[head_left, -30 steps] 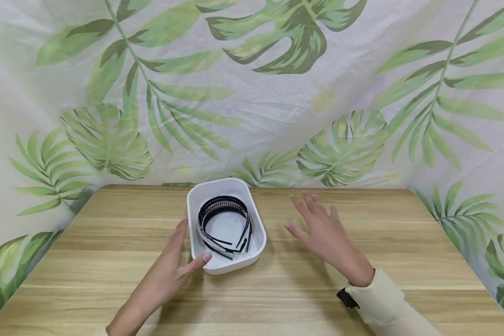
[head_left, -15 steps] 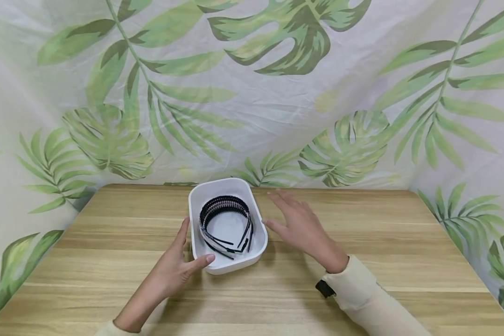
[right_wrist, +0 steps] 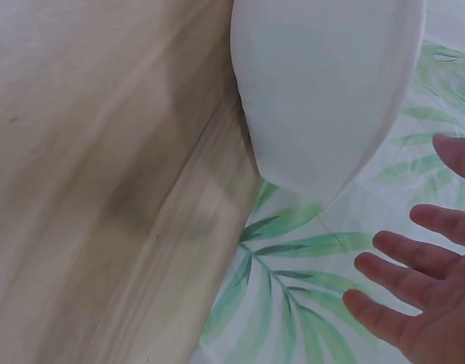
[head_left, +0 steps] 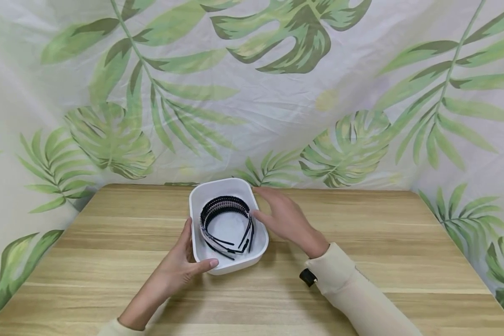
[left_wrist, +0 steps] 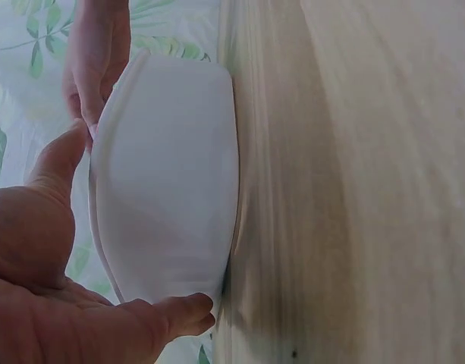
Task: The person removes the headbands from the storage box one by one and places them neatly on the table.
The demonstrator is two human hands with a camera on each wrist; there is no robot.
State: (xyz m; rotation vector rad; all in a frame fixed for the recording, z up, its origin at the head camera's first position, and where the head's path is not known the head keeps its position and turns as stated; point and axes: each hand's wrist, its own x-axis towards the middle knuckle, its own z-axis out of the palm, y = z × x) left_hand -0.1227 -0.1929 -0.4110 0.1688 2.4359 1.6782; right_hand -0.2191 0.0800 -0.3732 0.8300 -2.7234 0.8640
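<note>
A white rounded plastic bin (head_left: 240, 267) stands near the back edge of the table. Inside it lie several headbands (head_left: 224, 201), black and pale pink, nested into one another with their ends toward the near side. My left hand (head_left: 172, 270) holds the near left corner, thumb over the rim and fingers along the left wall. In the left wrist view, those fingertips (left_wrist: 194, 312) meet the outer wall. My right hand (head_left: 287, 221) is at the bin's right side, its thumb overlapping the rim in the head view. The right wrist view shows its fingers (right_wrist: 391, 318) spread and straight.
The bin rests on a wood-grain table (head_left: 122, 261). Directly behind the table's back edge hangs a white cloth (head_left: 273, 107) printed with green leaves. A small black object (head_left: 308, 277) sits at the right sleeve's cuff (head_left: 329, 266).
My right hand has moved left across the table to the bin's right side. The left thumb has shifted slightly right along the near rim. The bin and headbands have hardly moved.
</note>
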